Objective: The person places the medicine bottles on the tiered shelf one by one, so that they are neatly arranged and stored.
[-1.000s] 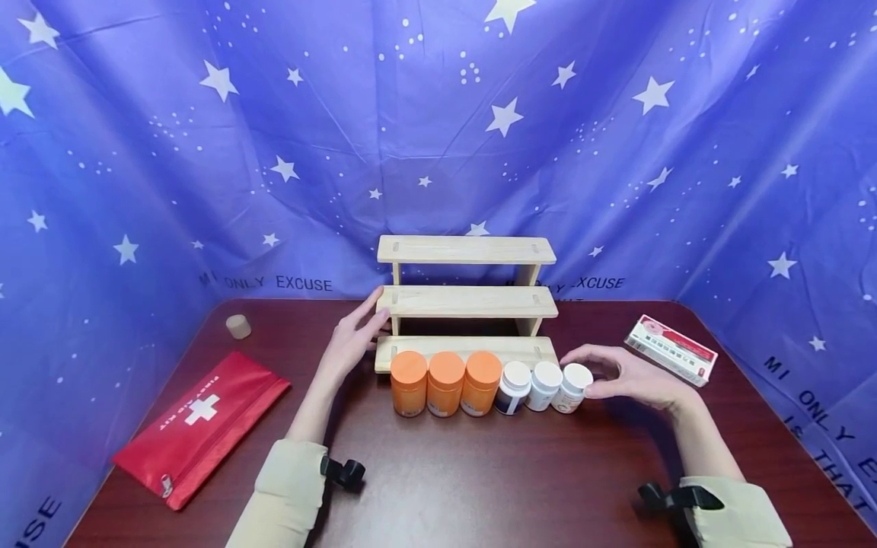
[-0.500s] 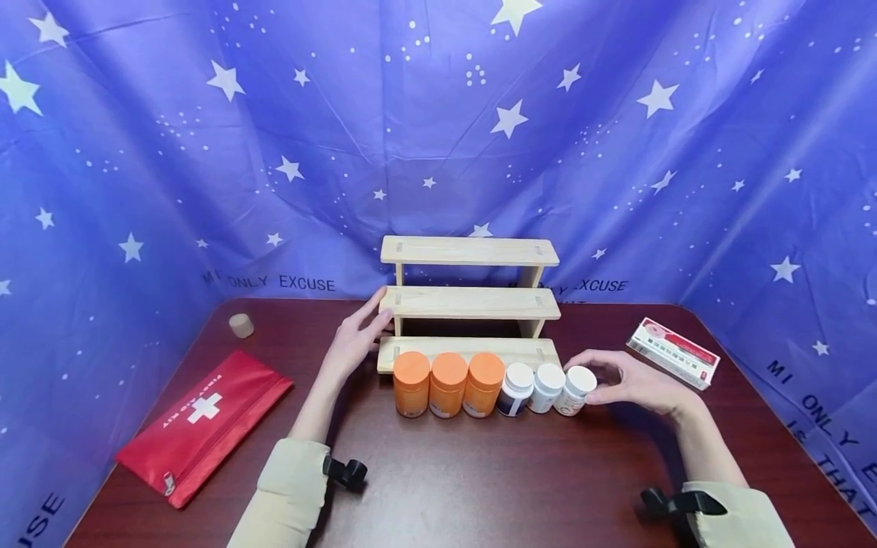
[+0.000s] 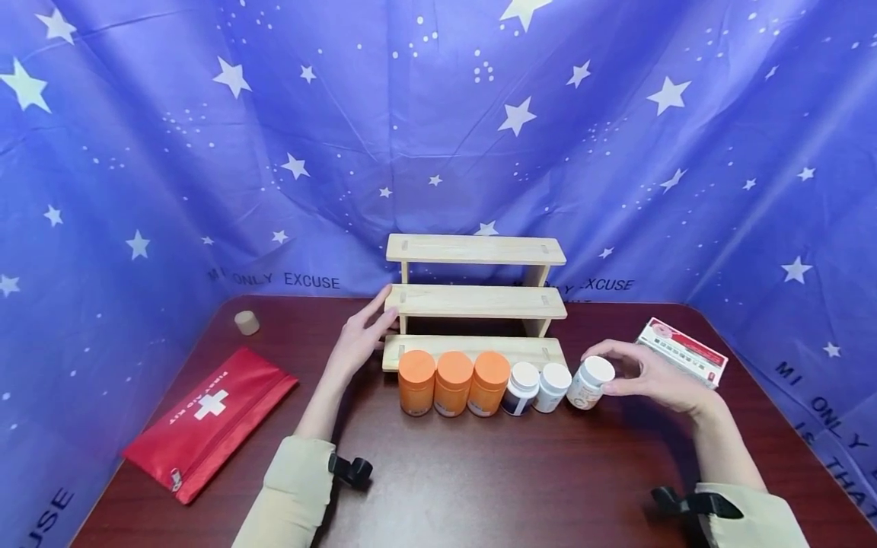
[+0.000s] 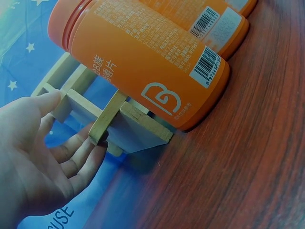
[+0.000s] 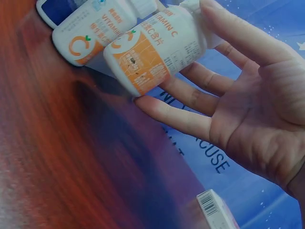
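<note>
My right hand [image 3: 647, 373] pinches a white vitamin C bottle [image 3: 589, 384] between thumb and fingers. Slightly tilted, this bottle [image 5: 147, 50] stands out from the right end of the row, with orange on its label. Beside it are another white vitamin C bottle [image 3: 551, 388], a dark-blue-and-white bottle [image 3: 521, 390] and three orange bottles [image 3: 452, 384]. Behind them stands a three-tier wooden display rack [image 3: 476, 301]. My left hand [image 3: 358, 339] holds the left end of its middle tier, thumb at the front and fingers at the back; some fingers are hidden in the head view.
A red first aid pouch [image 3: 208, 422] lies at the left, with a small pale wooden cylinder [image 3: 247, 322] behind it. A red-and-white medicine box [image 3: 685, 352] lies right of the rack. A starry blue curtain [image 3: 438, 122] hangs behind the table.
My right hand has drawn the end vitamin C bottle rightward, opening a gap beside its neighbour, and the bottle has tilted. My left hand stays at the rack. The head view has shifted slightly.
</note>
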